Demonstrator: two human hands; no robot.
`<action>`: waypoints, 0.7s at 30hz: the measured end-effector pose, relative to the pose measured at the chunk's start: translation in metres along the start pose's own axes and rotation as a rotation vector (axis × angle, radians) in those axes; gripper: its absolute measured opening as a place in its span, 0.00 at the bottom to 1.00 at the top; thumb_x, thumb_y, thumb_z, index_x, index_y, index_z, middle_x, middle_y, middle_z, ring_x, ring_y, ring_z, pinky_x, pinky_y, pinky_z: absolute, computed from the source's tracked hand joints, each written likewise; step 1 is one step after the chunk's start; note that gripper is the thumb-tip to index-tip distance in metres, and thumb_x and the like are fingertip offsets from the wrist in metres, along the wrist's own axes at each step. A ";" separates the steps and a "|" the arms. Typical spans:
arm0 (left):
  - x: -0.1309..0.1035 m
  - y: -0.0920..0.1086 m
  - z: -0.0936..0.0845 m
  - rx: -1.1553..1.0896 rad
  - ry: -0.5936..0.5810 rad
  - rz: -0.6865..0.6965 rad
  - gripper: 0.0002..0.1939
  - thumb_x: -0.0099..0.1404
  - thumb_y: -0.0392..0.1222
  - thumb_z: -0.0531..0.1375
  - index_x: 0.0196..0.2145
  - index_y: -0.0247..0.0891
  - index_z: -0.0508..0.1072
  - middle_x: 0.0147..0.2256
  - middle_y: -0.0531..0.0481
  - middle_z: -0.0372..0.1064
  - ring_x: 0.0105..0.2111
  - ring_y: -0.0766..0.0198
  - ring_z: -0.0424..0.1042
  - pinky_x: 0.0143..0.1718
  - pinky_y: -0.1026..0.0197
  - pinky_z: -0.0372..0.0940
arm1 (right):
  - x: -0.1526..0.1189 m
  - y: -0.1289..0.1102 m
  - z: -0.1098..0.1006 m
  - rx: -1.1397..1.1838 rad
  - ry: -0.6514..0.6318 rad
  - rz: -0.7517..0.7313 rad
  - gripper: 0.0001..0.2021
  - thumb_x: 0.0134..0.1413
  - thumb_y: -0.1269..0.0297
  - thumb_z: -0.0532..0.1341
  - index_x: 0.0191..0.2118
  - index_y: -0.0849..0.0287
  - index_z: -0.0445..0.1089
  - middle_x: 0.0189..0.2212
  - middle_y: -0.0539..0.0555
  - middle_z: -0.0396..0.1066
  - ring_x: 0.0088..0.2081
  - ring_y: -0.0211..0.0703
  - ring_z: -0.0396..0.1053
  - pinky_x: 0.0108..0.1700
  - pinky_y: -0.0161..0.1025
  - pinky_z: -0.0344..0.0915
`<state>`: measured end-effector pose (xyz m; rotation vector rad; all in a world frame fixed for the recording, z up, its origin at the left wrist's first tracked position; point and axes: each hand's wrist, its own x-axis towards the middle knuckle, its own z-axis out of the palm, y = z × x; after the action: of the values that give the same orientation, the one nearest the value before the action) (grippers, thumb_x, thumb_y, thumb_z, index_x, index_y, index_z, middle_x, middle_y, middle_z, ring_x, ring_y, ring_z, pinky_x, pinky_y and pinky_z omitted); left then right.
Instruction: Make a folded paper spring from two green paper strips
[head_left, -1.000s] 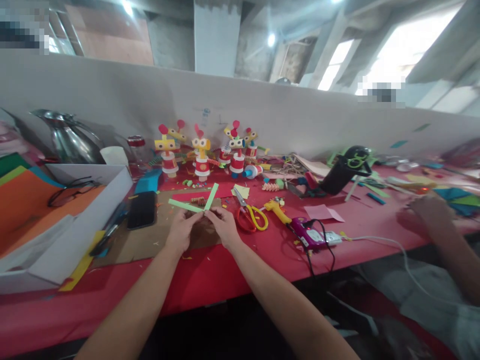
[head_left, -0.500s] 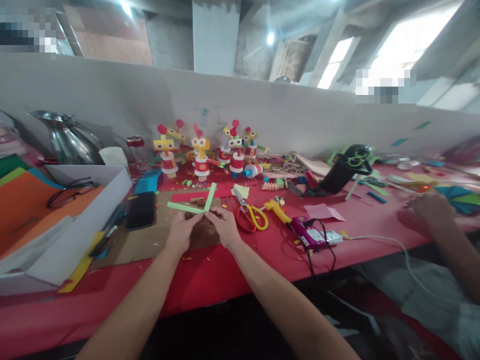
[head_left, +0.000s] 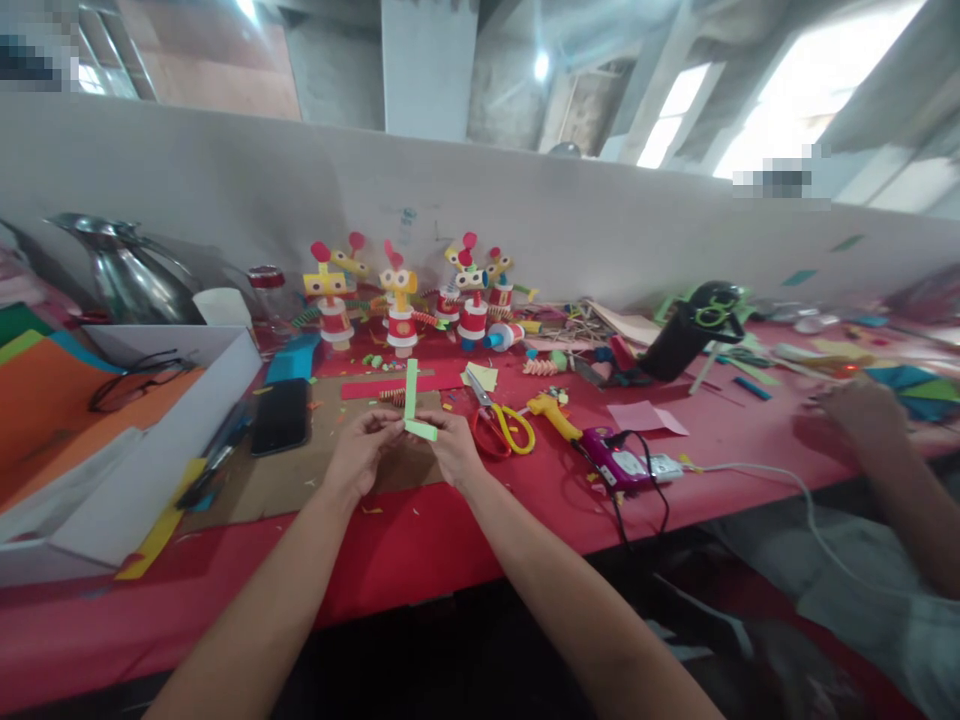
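Observation:
Two light green paper strips (head_left: pixel 412 392) meet at a corner between my hands, one pointing away from me and the other lying to the right across my fingers. My left hand (head_left: pixel 363 446) pinches the strips at their joined end. My right hand (head_left: pixel 452 444) is closed on them from the other side, its fingertips partly behind the lower strip. Beneath lies a brown cardboard sheet (head_left: pixel 300 488), with a coiled paper spring (head_left: pixel 391 397) just beyond my fingers. Scissors (head_left: pixel 501 420) with red and yellow handles rest right of my right hand.
Paper robot figures (head_left: pixel 401 325) stand at the back. On the left are a white box (head_left: pixel 161 430), a phone (head_left: pixel 281 418) and a steel jug (head_left: pixel 127 265). A yellow glue gun (head_left: pixel 555 415), purple power strip (head_left: pixel 619 465) and cable lie right. Another person's hand (head_left: pixel 862 415) works far right.
The strip that pointed left now lies to the right, over my right fingers. The other strip has turned from leaning right to nearly straight away from me.

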<state>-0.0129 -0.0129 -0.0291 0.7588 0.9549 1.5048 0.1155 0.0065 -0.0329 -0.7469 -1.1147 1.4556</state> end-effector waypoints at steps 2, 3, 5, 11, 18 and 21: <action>0.000 0.001 -0.001 0.016 -0.014 -0.004 0.16 0.38 0.38 0.72 0.27 0.34 0.74 0.23 0.52 0.73 0.24 0.69 0.71 0.29 0.67 0.65 | 0.001 0.003 -0.002 -0.011 -0.004 -0.020 0.10 0.34 0.62 0.70 0.28 0.59 0.78 0.25 0.51 0.74 0.25 0.36 0.65 0.30 0.35 0.62; 0.000 0.001 -0.001 0.024 -0.020 -0.005 0.16 0.38 0.38 0.72 0.27 0.34 0.74 0.24 0.52 0.73 0.24 0.69 0.71 0.30 0.67 0.65 | 0.002 0.004 -0.002 -0.021 -0.001 -0.031 0.10 0.33 0.62 0.70 0.28 0.59 0.78 0.26 0.51 0.74 0.25 0.36 0.65 0.30 0.35 0.62; 0.000 0.002 -0.002 0.041 -0.019 0.000 0.16 0.39 0.38 0.71 0.29 0.34 0.74 0.25 0.51 0.73 0.25 0.68 0.71 0.31 0.66 0.65 | 0.004 0.007 -0.004 -0.042 0.001 -0.050 0.11 0.34 0.62 0.70 0.29 0.58 0.78 0.27 0.51 0.75 0.26 0.37 0.66 0.31 0.35 0.63; 0.001 0.002 0.001 0.060 0.012 0.037 0.18 0.40 0.39 0.71 0.31 0.33 0.75 0.27 0.50 0.74 0.27 0.67 0.72 0.37 0.62 0.66 | 0.004 0.008 -0.003 -0.023 -0.002 -0.060 0.11 0.37 0.63 0.69 0.32 0.59 0.77 0.27 0.51 0.75 0.28 0.39 0.69 0.35 0.37 0.65; 0.001 0.002 0.005 0.038 0.091 0.136 0.17 0.40 0.40 0.72 0.29 0.34 0.75 0.28 0.51 0.73 0.29 0.67 0.71 0.39 0.60 0.66 | -0.001 0.002 0.005 0.024 -0.013 -0.055 0.18 0.37 0.62 0.69 0.39 0.58 0.75 0.32 0.52 0.76 0.34 0.42 0.72 0.43 0.41 0.67; 0.000 0.002 0.005 0.015 0.042 0.136 0.17 0.41 0.40 0.71 0.30 0.35 0.76 0.28 0.50 0.74 0.30 0.65 0.72 0.41 0.58 0.66 | 0.001 0.003 0.006 -0.038 0.052 -0.092 0.15 0.40 0.60 0.68 0.37 0.60 0.76 0.27 0.52 0.75 0.30 0.41 0.71 0.40 0.41 0.68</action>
<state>-0.0095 -0.0126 -0.0245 0.8193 0.9631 1.6383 0.1085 0.0059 -0.0329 -0.7459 -1.1251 1.3338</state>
